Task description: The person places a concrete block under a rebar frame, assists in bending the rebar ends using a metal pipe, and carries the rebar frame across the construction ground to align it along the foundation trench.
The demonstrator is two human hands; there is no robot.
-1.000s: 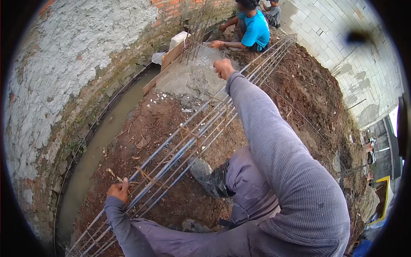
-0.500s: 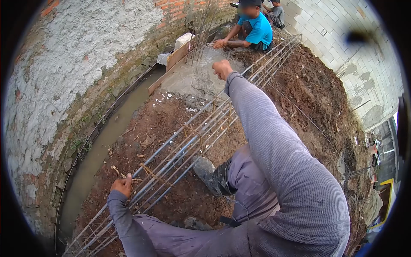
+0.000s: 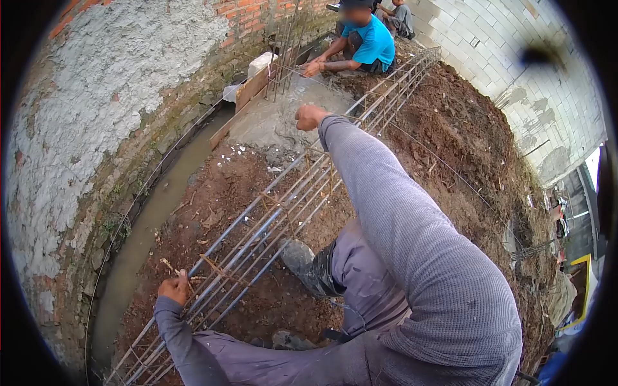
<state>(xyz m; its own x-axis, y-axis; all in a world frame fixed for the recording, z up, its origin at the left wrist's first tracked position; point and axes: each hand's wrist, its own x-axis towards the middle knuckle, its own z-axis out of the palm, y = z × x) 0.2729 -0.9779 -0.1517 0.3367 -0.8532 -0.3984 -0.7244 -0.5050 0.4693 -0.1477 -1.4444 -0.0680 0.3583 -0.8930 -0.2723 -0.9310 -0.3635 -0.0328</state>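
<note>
A long rebar cage (image 3: 275, 214) of thin steel bars joined by rusty stirrups runs diagonally across the head view, past my legs. My left hand (image 3: 174, 289) is closed around its outer bar near the lower end, thumb on top. Farther up, my right hand (image 3: 310, 118) is a fist raised over the left side of the cage, in front of grey wet concrete (image 3: 267, 125). What that fist holds, if anything, is hidden. Upright rebars (image 3: 281, 71) rise from the concrete beside a wooden board (image 3: 251, 94).
A co-worker in a blue shirt (image 3: 373, 44) crouches by the cage's far end, hands near the concrete. Another person (image 3: 402, 19) sits behind. A muddy water channel (image 3: 145, 248) follows the rough wall (image 3: 96, 116) at left. Dug soil (image 3: 460, 132) banks up on the right.
The view has shifted slightly, so the scene sits a little farther left and up. My left hand stays on the cage bar; my right hand remains a raised fist.
</note>
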